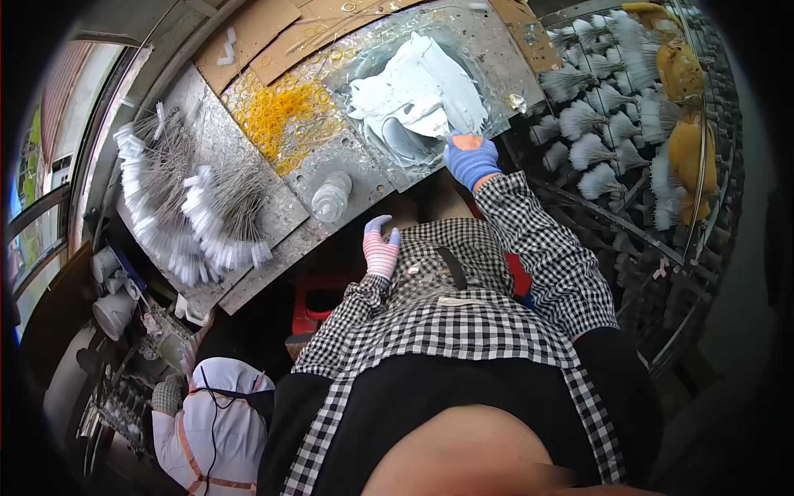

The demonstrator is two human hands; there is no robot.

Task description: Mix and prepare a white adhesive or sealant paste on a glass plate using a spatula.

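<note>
My right hand (471, 159), in a blue glove, is closed at the near edge of a heap of thick white paste (422, 87) on the grey worktable (385, 169). Whatever its fingers grip is hidden. Held over my apron (447, 331), below the table edge, is my left hand (381, 248) in a pink-striped glove with lilac fingertips. Its thumb and fingers stand apart with nothing between them. A clear plastic bottle (332, 197) stands on the table between that hand and a scatter of small yellow rings (285, 116).
Bundles of white-tipped wire-stem brushes (203, 211) lie on the table's left. At right, a rack (612, 207) carries several rows of white bristle tufts, with yellow-orange pieces (691, 157) hanging beside it. Cardboard (306, 33) covers the far edge. Another person (215, 426) is at lower left.
</note>
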